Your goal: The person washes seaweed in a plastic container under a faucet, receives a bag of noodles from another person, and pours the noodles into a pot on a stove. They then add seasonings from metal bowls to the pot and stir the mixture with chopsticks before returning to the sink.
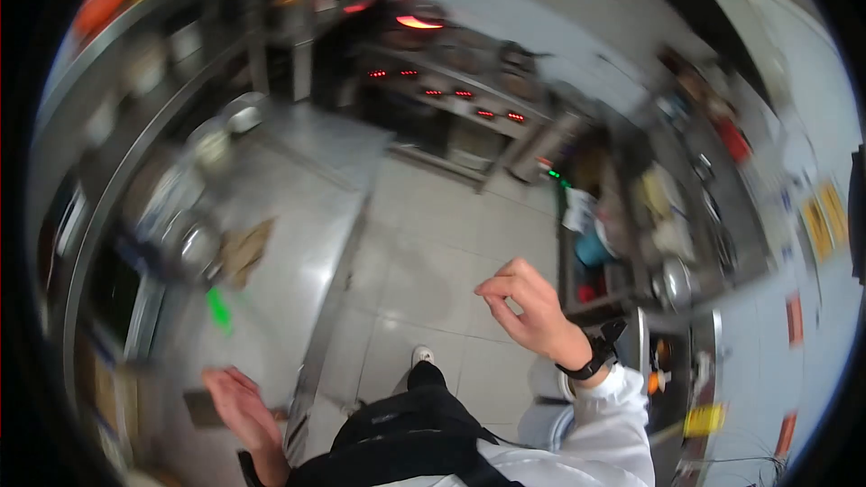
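Observation:
My left hand (242, 404) is over the near part of the steel table (298, 261), blurred, its fingers loosely extended and nothing visible in them. Beside and partly under it lies a dark flat rectangular piece (202, 408), possibly a cleaver blade. My right hand (528, 311) is raised above the floor, with a black band on the wrist. Its fingers curl in and meet the thumb, leaving a small gap; I see nothing held. Further up the table are a bright green object (218, 310), a brown cloth-like piece (245, 251) and a shiny metal bowl (194, 243).
A stove (451, 99) with red lit displays stands at the far end. On the right, a steel counter (744, 239) carries pans and containers, with a blue container (593, 245) at its near side. Shelving (135, 149) runs along the left. Tiled floor (424, 261) lies between.

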`<state>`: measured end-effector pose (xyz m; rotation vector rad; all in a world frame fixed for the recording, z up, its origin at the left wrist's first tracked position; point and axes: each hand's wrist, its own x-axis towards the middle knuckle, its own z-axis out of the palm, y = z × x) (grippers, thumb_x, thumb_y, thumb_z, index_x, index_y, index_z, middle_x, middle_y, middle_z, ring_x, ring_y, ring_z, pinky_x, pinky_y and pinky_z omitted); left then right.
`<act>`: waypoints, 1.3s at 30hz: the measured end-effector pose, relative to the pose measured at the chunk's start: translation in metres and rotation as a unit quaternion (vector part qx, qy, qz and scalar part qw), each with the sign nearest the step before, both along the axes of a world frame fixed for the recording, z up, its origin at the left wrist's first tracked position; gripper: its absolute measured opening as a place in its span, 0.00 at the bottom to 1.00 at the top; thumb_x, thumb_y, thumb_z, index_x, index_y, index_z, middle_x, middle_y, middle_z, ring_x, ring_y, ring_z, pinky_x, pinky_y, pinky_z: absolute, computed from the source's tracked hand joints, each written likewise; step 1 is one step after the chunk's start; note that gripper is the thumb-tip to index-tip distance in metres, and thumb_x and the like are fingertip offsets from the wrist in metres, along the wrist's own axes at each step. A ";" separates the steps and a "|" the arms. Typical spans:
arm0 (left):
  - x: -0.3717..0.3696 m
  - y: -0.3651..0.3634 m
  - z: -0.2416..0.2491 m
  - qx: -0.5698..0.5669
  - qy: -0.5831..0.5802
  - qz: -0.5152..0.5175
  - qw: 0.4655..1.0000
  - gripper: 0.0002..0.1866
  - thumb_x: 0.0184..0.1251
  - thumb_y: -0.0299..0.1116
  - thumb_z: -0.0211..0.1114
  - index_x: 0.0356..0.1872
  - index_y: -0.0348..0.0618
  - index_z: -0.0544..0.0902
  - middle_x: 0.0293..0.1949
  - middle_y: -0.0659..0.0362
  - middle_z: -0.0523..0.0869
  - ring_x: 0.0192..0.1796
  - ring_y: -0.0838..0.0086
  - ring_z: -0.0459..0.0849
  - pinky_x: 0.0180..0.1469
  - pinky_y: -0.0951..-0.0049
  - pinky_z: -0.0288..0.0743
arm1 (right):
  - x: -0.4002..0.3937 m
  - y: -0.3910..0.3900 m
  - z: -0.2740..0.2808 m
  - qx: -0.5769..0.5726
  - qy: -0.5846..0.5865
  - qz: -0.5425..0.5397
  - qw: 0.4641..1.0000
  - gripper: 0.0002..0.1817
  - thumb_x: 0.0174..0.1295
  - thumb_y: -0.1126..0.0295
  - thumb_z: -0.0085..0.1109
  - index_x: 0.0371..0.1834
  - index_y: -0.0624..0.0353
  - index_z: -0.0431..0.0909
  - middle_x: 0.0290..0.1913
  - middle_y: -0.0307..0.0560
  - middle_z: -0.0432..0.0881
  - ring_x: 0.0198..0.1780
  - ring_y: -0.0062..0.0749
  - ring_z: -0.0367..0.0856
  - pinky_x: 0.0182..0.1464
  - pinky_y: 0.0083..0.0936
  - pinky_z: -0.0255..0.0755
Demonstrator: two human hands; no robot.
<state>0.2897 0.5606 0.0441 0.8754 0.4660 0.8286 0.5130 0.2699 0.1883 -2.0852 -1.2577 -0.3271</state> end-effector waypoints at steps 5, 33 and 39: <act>0.106 -0.142 -0.015 -0.160 0.159 -0.301 0.927 0.06 0.59 0.28 0.52 0.37 0.45 0.72 0.35 0.61 0.75 0.34 0.79 0.73 0.36 0.80 0.67 | -0.003 -0.130 0.104 0.146 -0.348 -0.011 0.926 0.13 0.30 0.69 0.65 0.24 0.53 0.78 0.23 0.37 0.66 0.26 0.29 0.66 0.26 0.25 0.62; 0.714 -0.389 -0.031 -0.229 0.158 -0.561 0.780 0.04 0.57 0.26 0.54 0.33 0.45 0.73 0.29 0.63 0.77 0.28 0.79 0.76 0.30 0.81 0.72 | 0.389 -0.561 0.029 -0.193 0.116 -0.463 0.857 0.16 0.52 0.74 0.55 0.46 0.58 0.72 0.52 0.50 0.69 0.52 0.47 0.71 0.52 0.33 0.67; 0.857 -0.420 -0.025 -0.217 0.157 -0.590 0.761 0.03 0.58 0.26 0.53 0.32 0.44 0.74 0.29 0.64 0.80 0.27 0.81 0.78 0.29 0.83 0.74 | 0.473 -0.625 0.088 -0.194 0.058 -0.549 0.811 0.15 0.50 0.74 0.56 0.43 0.59 0.73 0.45 0.50 0.71 0.47 0.47 0.73 0.49 0.32 0.68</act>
